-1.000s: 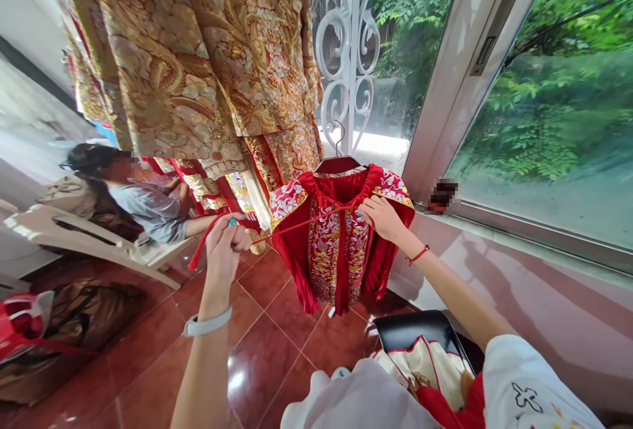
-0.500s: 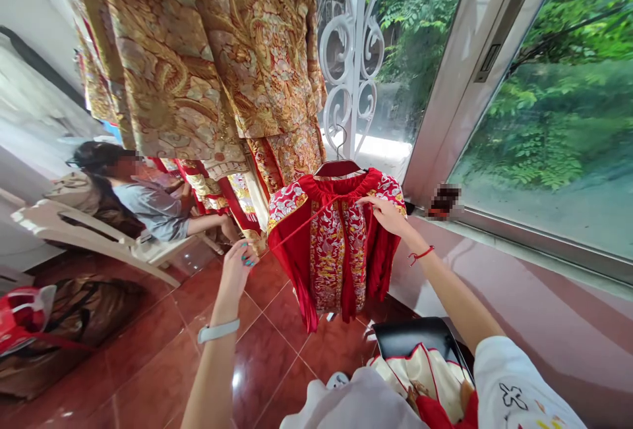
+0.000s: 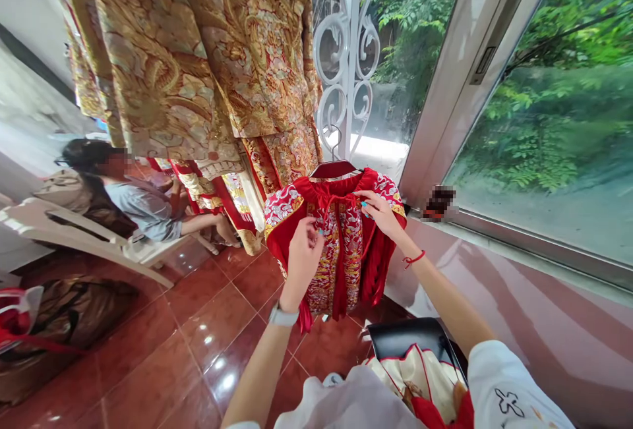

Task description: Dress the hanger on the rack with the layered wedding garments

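A red jacket [image 3: 340, 264] with silver and gold embroidery hangs in front of me on a dark red hanger [image 3: 336, 169]. Along its gathered neckline runs a thin red cord [image 3: 336, 198]. My right hand [image 3: 380, 213], with blue-green nails, pinches the cord near the right side of the collar. In front of the jacket's left chest panel is my left hand [image 3: 304, 248], its fingers curled together. Whatever lies between those fingertips is hidden.
Gold embroidered garments [image 3: 208, 66] hang at upper left beside a white scrolled grille [image 3: 349, 53]. A person [image 3: 143, 205] sits on a white chair [image 3: 64, 225] at left. Cream and red cloth [image 3: 420, 376] lies on a black seat [image 3: 420, 337]. A brown bag [image 3: 84, 310] rests on the floor.
My left hand has come right and slightly up, from beside the jacket to its front. The cord, stretched leftwards before, now lies near the collar. My right hand stays at the neckline.
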Motion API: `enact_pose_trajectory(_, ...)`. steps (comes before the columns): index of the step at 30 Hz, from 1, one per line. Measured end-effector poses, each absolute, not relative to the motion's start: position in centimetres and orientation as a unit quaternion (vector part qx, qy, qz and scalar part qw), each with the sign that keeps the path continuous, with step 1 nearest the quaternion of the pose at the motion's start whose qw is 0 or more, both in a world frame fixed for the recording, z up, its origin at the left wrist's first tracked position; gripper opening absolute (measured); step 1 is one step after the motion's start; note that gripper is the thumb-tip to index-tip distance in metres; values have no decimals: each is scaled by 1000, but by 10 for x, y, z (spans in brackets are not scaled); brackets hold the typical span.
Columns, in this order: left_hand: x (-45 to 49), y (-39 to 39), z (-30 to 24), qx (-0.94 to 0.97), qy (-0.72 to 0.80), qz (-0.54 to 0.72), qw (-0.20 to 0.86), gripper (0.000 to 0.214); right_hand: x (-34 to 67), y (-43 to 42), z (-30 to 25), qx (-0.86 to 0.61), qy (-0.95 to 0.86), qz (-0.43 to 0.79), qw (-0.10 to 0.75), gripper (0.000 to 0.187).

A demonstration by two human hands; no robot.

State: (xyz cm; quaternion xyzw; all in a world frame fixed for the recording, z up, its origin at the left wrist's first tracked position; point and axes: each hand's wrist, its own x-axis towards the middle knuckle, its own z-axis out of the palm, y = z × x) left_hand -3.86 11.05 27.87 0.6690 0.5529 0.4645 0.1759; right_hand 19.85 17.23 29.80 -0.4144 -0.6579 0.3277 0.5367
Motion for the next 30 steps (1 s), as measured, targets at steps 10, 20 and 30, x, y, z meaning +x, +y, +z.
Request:
enact_pose_trajectory(10, 12, 166, 293, 693, 569, 439, 65, 10, 199, 158, 301, -414, -664, 324, 532, 34)
enact_pose_trajectory(20, 24, 167, 298, 506, 474, 588, 416, 23, 193, 150, 301, -454, -698, 263, 488, 26)
enact_pose_trajectory(30, -42, 150, 337, 258, 308, 416, 816, 29, 209, 184, 317, -429, -677, 249, 544, 23)
